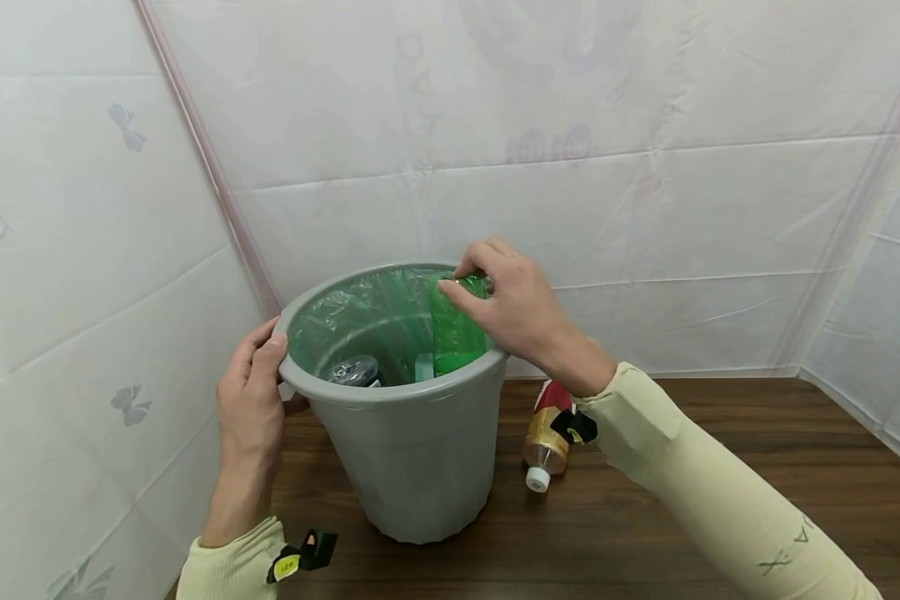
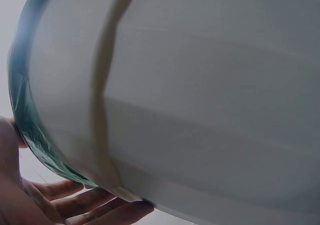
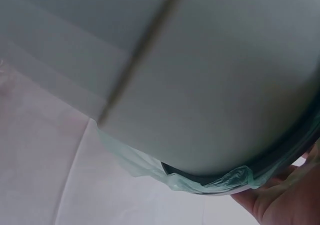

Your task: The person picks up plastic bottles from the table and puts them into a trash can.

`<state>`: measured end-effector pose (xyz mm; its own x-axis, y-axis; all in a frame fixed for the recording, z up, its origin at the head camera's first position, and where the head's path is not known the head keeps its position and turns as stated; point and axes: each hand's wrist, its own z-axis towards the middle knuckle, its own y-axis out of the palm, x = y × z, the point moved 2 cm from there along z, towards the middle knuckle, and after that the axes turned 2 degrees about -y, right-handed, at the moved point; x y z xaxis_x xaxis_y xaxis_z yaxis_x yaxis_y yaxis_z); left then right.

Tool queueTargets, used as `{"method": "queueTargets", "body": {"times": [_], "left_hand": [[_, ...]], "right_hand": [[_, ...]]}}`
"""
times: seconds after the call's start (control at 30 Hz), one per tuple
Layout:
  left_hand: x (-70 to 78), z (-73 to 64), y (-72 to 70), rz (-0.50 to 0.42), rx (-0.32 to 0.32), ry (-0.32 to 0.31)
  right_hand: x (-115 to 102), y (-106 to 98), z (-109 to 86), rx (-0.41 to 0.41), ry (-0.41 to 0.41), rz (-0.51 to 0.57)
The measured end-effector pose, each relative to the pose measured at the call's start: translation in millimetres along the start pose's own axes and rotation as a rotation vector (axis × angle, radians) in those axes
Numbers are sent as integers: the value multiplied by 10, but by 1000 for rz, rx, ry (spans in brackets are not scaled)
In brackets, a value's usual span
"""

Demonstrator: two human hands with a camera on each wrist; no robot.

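A grey trash bin stands on the table, lined with a thin green plastic bag. My left hand grips its rim at the left, thumb on the edge and fingers around the outside; the left wrist view shows these fingers against the outer wall. With thumb and forefinger, my right hand pinches the upper end of a green translucent plastic bottle inside the bin's right edge. Its lower end is hidden behind the near rim. In the right wrist view the bin wall hides the bottle.
Inside the bin lies a dark can with a silvery top, near a small pale-blue piece. A bottle with a white cap and a red and yellow label lies right of the bin on the wooden table. White sheeting hangs behind.
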<state>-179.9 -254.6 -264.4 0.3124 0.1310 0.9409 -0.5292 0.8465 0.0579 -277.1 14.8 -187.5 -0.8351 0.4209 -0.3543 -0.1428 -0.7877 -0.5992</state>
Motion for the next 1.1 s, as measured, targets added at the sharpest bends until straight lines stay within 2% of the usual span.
{"method": "queueTargets", "body": {"times": [0.43,0.63,0.9,1.1], "left_hand": [[-8,10,8,-7,1,8],[-7,3,15,-5,-1,1],[9,22,16,-12,7,-2],[0,27,-18,-11,16,-8]], "right_hand": [[15,1,6,-17,-18,21],[18,-1,-9,-46,4,56],[-9,4,22,-61,-1,24],[7,45,16,-101,67,33]]}}
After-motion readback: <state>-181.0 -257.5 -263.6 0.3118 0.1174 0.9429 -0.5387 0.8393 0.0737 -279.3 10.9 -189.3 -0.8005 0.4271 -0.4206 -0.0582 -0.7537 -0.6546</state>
